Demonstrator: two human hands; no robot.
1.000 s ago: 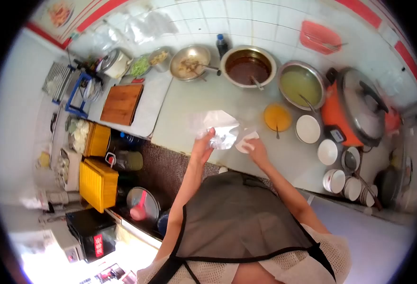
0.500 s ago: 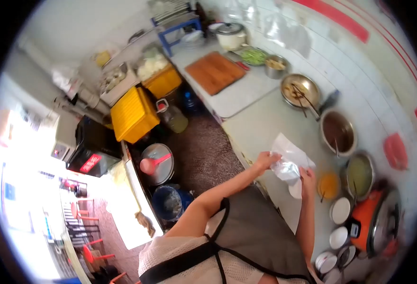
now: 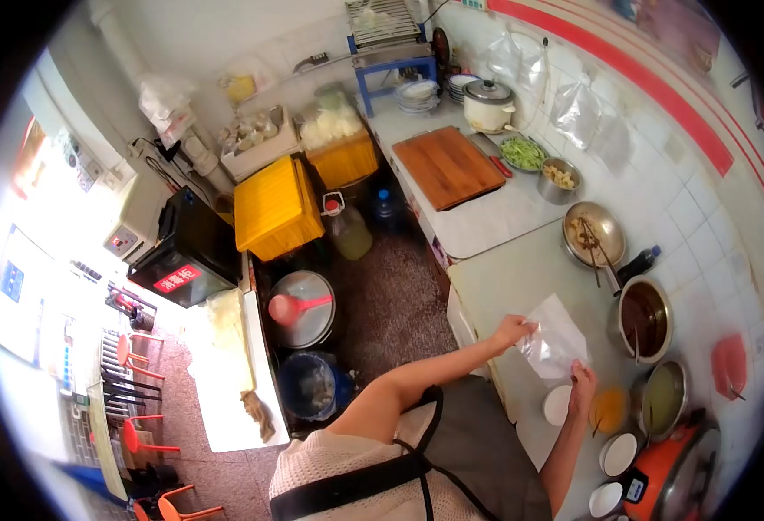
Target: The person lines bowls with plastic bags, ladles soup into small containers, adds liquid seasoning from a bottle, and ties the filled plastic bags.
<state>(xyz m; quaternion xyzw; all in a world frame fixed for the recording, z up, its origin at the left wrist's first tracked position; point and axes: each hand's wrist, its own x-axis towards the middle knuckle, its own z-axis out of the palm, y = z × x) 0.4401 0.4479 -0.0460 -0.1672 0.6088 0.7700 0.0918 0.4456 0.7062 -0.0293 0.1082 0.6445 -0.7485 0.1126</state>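
Observation:
A clear plastic bag [image 3: 556,343] is stretched between my two hands above the counter. My left hand [image 3: 514,332] pinches its upper left edge. At its lower right corner, my right hand [image 3: 582,386] has its fingers closed on the plastic. Just below the bag stands a white bowl [image 3: 558,405], close to my right hand. To the right of that hand is a container of orange-yellow sauce [image 3: 609,410] with a spoon in it.
Along the wall stand a pan [image 3: 592,227], a pot of dark liquid [image 3: 645,313], a pot of pale green liquid [image 3: 662,395] and an orange cooker [image 3: 660,473]. A cutting board [image 3: 448,168] lies farther back. A blue bucket [image 3: 315,385] is on the floor at left.
My view has swung, so the room sits differently in the frame. The bag is spread flatter between my hands, and the white bowl below it shows more fully.

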